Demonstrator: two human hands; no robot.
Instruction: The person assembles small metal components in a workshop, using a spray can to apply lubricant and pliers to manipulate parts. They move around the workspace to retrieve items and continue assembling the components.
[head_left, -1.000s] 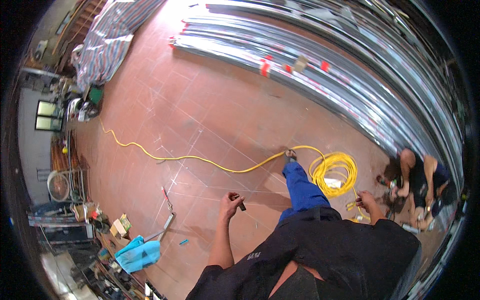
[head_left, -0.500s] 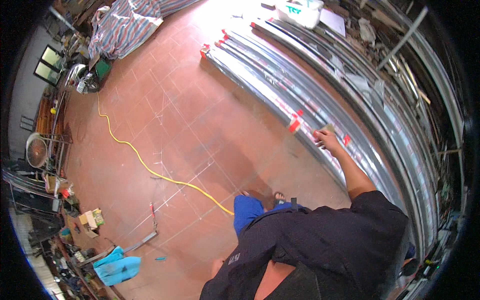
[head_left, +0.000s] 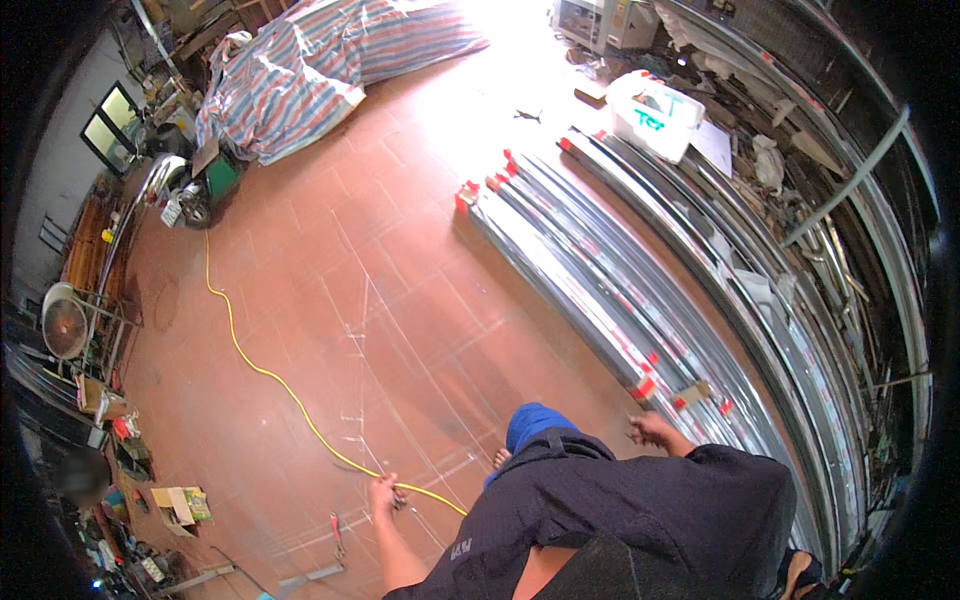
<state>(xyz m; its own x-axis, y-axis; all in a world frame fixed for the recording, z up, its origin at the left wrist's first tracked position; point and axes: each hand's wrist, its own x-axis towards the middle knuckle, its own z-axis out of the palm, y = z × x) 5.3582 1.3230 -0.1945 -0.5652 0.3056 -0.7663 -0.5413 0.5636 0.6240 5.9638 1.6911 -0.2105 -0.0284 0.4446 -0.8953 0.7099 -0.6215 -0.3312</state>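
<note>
My right hand (head_left: 655, 432) is beside the near side of a bundle of shiny metal profiles (head_left: 570, 270), its fingers loosely bent and apart, with nothing plainly held. A small brown block with red tape (head_left: 690, 396) lies across the profiles just beyond that hand. More red tape (head_left: 643, 387) wraps the bundle's near edge. My left hand (head_left: 384, 495) hangs low over the tiled floor, its fingers curled round something small and dark that I cannot make out. A yellow cable (head_left: 296, 398) runs along the floor past this hand.
Darker long profiles (head_left: 690, 230) lie to the right of the bundle. A white tub (head_left: 655, 115) stands at their far end. A striped tarp (head_left: 290, 90) covers a heap at the back. Red-handled pliers (head_left: 337, 535) and an opened carton (head_left: 178, 508) lie at the left front.
My right hand has left the taped block and drawn back towards my body. My left hand has come into view over the floor. The whole view has shifted, showing more of the back.
</note>
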